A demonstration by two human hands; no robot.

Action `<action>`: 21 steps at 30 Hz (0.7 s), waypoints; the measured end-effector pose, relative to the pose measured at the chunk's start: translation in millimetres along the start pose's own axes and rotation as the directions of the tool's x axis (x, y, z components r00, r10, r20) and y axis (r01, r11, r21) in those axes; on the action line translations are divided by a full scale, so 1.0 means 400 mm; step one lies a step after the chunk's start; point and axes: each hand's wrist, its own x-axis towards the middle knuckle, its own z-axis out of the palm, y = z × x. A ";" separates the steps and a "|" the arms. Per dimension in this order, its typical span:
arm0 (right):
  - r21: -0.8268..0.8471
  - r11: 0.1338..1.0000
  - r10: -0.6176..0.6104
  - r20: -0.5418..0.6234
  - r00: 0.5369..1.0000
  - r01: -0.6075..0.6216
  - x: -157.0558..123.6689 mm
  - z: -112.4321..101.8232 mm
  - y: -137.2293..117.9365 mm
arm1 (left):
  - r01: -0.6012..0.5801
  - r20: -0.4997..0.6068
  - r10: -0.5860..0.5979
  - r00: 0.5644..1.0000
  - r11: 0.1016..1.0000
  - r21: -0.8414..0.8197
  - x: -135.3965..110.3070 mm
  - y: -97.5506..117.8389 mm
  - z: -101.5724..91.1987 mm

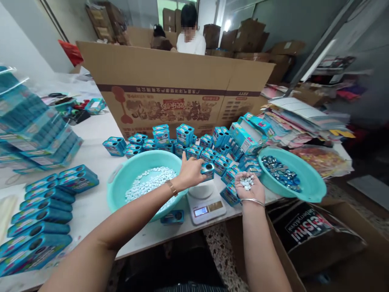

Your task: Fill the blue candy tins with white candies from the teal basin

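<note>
My left hand point(190, 172) reaches across a turquoise basin point(117, 190) of small white candies point(150, 186). Its thumb and fingers grip a small blue box point(208, 172) over the round plate of a white digital scale point(208, 213); whether the box rests on the plate I cannot tell. Palm up and cupped, my right hand point(253, 188) holds a little heap of white candies point(246, 182) to the right of the scale. Several more small blue boxes point(209, 155) crowd the table behind and between my hands. Another blue box point(172, 217) lies in front of the basin.
A second turquoise basin point(314, 188) at right holds blue wrapped pieces. Rows of blue boxes point(39, 247) and wrapped stacks point(33, 125) stand at left. A big cardboard carton point(182, 73) blocks the far side; two people sit beyond. Papers point(304, 117) are piled at right.
</note>
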 end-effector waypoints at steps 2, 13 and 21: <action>0.031 0.999 -0.030 -0.118 0.993 0.033 -0.012 -0.007 -0.022 | 0.009 0.064 -0.013 0.998 0.998 0.063 0.008 0.001 0.043; 0.105 0.994 0.018 -0.102 0.995 -0.007 -0.012 -0.035 -0.057 | 0.093 -0.238 -0.078 0.968 0.994 0.053 -0.080 -0.050 -0.129; 0.164 0.976 0.139 0.023 0.990 -0.141 -0.014 -0.017 -0.034 | 0.179 -0.157 -0.167 0.973 0.982 0.065 -0.115 -0.097 -0.094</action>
